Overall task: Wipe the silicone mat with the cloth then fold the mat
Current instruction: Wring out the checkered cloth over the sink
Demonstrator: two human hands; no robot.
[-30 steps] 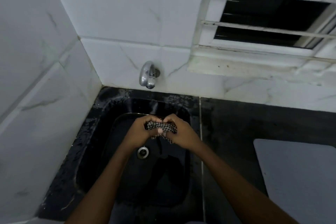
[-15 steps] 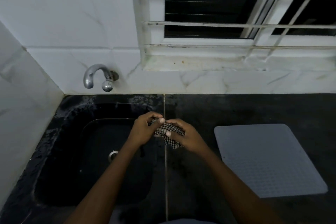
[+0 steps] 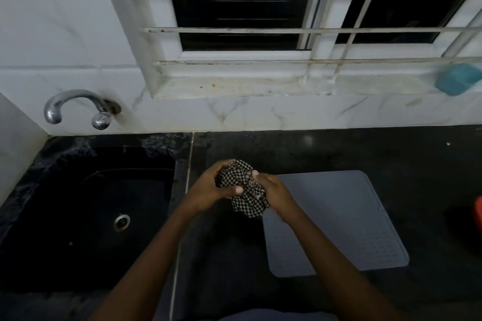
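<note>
A black-and-white checked cloth is bunched between both hands above the dark counter. My left hand grips its left side and my right hand grips its right side, with a corner of cloth hanging below. The grey silicone mat lies flat on the counter just right of my hands; my right hand and forearm cover its near-left corner. The cloth hovers at the mat's left edge.
A black sink with a drain sits to the left, a chrome tap on the wall above it. A barred window is behind. A blue object rests on the sill; a red object is at the right edge.
Both hands have carried the cloth from over the sink rightward to the counter at the mat's left edge. The cloth is looser, with more of it hanging down.
</note>
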